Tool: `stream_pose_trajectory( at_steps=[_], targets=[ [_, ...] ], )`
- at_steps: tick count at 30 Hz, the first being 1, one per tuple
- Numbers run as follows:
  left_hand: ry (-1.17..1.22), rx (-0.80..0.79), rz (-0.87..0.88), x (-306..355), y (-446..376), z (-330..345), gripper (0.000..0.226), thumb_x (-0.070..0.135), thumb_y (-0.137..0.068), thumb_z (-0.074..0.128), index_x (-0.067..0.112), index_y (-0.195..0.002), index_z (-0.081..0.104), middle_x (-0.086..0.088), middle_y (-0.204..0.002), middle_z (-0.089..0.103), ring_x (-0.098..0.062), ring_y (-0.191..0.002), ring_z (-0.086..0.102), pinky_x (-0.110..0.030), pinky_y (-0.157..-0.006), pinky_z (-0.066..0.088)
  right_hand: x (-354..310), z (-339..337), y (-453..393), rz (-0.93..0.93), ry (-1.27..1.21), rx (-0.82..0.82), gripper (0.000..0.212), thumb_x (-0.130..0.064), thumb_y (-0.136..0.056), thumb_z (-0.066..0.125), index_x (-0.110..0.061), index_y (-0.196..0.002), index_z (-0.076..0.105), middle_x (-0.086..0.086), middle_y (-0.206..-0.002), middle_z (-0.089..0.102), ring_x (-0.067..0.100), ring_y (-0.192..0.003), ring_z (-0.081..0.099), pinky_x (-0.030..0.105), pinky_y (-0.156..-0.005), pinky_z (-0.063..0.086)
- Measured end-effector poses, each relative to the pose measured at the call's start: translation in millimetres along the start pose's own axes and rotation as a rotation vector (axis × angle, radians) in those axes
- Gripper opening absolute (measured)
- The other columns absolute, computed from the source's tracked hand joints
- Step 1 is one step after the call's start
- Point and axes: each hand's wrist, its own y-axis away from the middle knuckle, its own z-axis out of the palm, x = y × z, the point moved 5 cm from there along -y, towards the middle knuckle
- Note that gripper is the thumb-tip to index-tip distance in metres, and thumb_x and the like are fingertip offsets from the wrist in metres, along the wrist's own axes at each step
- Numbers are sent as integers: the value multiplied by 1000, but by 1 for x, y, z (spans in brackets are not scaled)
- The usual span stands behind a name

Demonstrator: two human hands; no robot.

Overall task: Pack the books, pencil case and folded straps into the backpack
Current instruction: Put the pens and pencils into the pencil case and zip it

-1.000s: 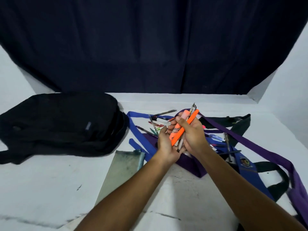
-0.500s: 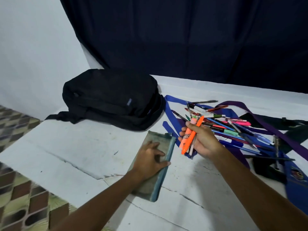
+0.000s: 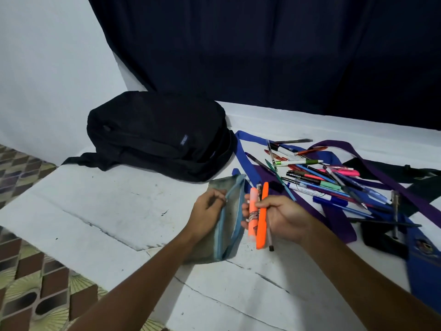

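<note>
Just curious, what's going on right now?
Left hand pinches grey-green fabric pencil case open. Right hand grips orange highlighters. Black backpack shut.

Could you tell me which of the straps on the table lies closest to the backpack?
The blue strap: its end lies right beside the backpack, while the purple strap and the black strap lie farther right.

On the tabletop the backpack is the landmark: the pencil case lies just before its right end, the loose pens and straps spread to its right
</note>
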Motion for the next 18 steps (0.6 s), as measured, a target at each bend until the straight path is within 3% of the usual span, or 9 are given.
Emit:
stream_pose_trajectory(
  at_steps=[3, 7, 11, 14, 18],
  targets=[
    [103, 73, 9, 15, -3, -3, 23, 6, -99, 43, 14, -80, 53, 3, -77, 55, -5, -71, 50, -21, -70, 42, 6, 14, -4, 25, 48, -8, 21, 3, -93, 41, 2, -110, 53, 22, -90, 65, 29, -77, 70, 44, -69, 60],
    [136, 47, 23, 24, 1, 5, 20, 7, -101, 40, 8, -83, 48, -2, -73, 55, -7, -61, 53, -22, -59, 48, 1, 27, -14, 36, 173, 51, 23, 5, -93, 46, 1, -111, 59, 18, -94, 63, 28, -88, 64, 45, -81, 54],
    [206, 79, 9, 29, 1, 5, 25, 1, -100, 38, 10, -78, 45, 0, -72, 48, 0, -63, 46, -14, -62, 41, -4, 32, -21, 47, 143, 166, 13, -1, -95, 44, -4, -95, 57, 11, -75, 55, 25, -73, 57, 43, -71, 50],
    [285, 78, -39, 24, -2, 0, 25, 5, -101, 36, 11, -79, 45, -11, -78, 46, -17, -74, 45, -28, -69, 41, -8, 32, -27, 8, 62, 239, 15, -13, -97, 45, -4, -90, 55, 10, -73, 51, 22, -68, 53, 38, -65, 48],
    [318, 83, -61, 23, -7, -7, 23, 10, -98, 39, 14, -76, 46, -11, -80, 46, -21, -77, 42, -35, -72, 37, -5, 44, -32, 1, 10, 215, 22, -17, -95, 43, -1, -95, 58, 14, -71, 62, 26, -75, 59, 41, -76, 49]
  ],
)
